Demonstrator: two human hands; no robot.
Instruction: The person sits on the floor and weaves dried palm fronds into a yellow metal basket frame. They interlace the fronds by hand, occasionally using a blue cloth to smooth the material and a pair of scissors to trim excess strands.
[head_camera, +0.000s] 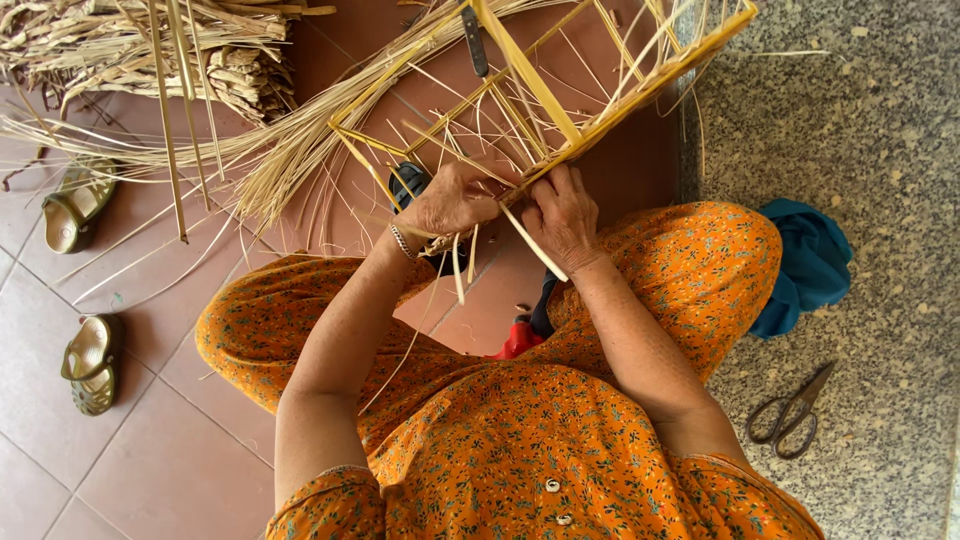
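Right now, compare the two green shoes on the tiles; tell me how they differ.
The upper shoe lies partly under loose straw strands; the lower shoe lies clear of them. The upper shoe sits nearer the straw bundle, the lower shoe nearer the person's knee. Both are olive green, openings up.

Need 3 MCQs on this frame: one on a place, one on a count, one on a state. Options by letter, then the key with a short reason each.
1. Where do the scissors lie?
A. on the speckled stone floor, by the person's right side
B. on the red tiles beside the sandals
C. in the person's lap

2. How many green sandals are on the tiles?
A. one
B. two
C. four

3. What are both hands doing?
A. resting open on the knees
B. gripping the bamboo frame and its strips
C. holding the scissors

Key: 1 A, the scissors sit on grey stone beside the orange dress. 2 B, one sandal lies above the other at the left edge. 3 B, the left hand and right hand close on the frame's lower corner.
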